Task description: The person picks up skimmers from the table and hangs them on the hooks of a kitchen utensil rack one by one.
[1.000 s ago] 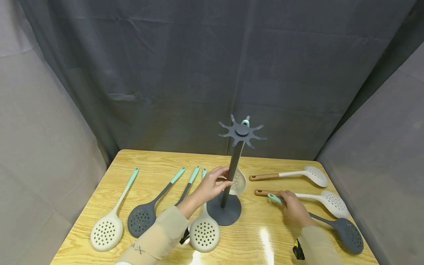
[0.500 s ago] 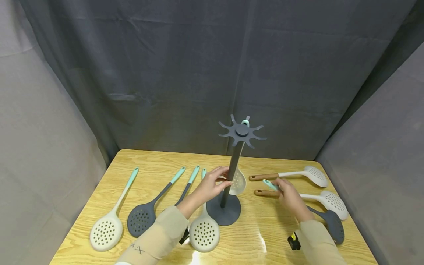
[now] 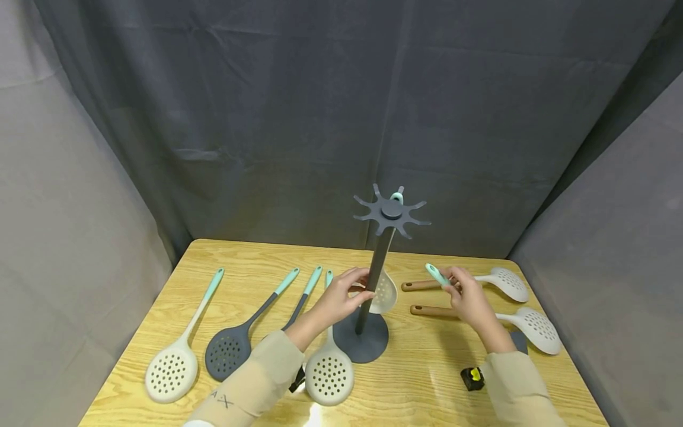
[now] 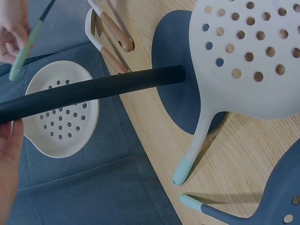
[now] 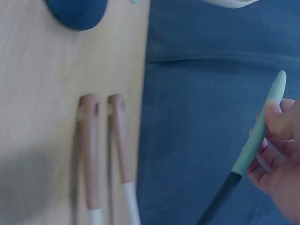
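Note:
My left hand (image 3: 338, 301) holds the upright pole of a dark utensil stand (image 3: 378, 261), fingers and thumb on either side. On one of the stand's top hooks hangs a cream skimmer (image 3: 385, 295), partly behind the pole; its perforated head shows in the left wrist view. My right hand (image 3: 471, 299) grips the mint handle of a dark skimmer (image 5: 257, 136), raised above the table on the right. In the head view, the forearm and sleeve hide most of that skimmer's dark head.
Two white skimmers with brown handles, one farther back (image 3: 509, 283) and one nearer (image 3: 536, 329), lie at the right. On the left lie a cream skimmer (image 3: 172, 373), a dark one (image 3: 226, 353), another dark-shafted utensil (image 3: 301, 308) partly hidden, and a cream skimmer (image 3: 329, 376) beside the stand's base.
My right hand has lifted the dark skimmer off the table and carried it up and toward the back, past the nearer brown handle. The left hand stays on the pole.

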The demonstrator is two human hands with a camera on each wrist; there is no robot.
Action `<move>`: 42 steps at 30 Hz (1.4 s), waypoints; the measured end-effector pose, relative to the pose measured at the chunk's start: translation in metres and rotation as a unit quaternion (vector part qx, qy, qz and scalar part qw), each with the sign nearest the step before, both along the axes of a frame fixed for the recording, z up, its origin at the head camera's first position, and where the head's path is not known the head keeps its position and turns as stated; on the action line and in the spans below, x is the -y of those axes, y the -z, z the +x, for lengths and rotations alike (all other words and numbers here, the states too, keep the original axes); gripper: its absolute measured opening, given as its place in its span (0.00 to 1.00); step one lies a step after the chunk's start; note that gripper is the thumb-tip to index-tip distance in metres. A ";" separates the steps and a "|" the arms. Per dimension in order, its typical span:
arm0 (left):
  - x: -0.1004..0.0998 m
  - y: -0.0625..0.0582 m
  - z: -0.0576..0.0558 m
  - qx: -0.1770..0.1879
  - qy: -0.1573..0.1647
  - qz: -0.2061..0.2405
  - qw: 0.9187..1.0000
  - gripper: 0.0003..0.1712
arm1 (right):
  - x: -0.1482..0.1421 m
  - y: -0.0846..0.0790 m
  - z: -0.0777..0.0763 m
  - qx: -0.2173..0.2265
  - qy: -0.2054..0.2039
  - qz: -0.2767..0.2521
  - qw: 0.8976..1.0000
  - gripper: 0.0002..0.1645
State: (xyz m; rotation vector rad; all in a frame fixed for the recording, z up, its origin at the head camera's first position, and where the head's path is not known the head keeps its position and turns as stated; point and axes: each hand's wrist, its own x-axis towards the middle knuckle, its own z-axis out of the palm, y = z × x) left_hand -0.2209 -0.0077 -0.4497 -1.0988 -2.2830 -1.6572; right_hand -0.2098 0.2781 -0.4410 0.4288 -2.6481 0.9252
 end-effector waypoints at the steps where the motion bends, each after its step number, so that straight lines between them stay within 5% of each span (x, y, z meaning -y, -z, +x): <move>1: 0.000 0.000 0.000 0.000 0.000 0.001 1.000 0.21 | 0.001 -0.004 0.000 -0.011 -0.002 -0.004 1.000 0.14; 16: 0.000 -0.001 0.001 0.004 0.005 -0.001 1.000 0.21 | 0.022 -0.072 0.006 -0.169 -0.025 -0.074 0.982 0.17; 32: 0.000 0.000 0.000 0.005 0.000 -0.003 1.000 0.21 | 0.045 -0.123 0.015 -0.207 -0.059 -0.149 0.965 0.17; 42: 0.000 0.000 0.000 0.003 0.003 -0.001 1.000 0.21 | 0.056 -0.138 0.013 -0.217 -0.078 -0.160 0.960 0.19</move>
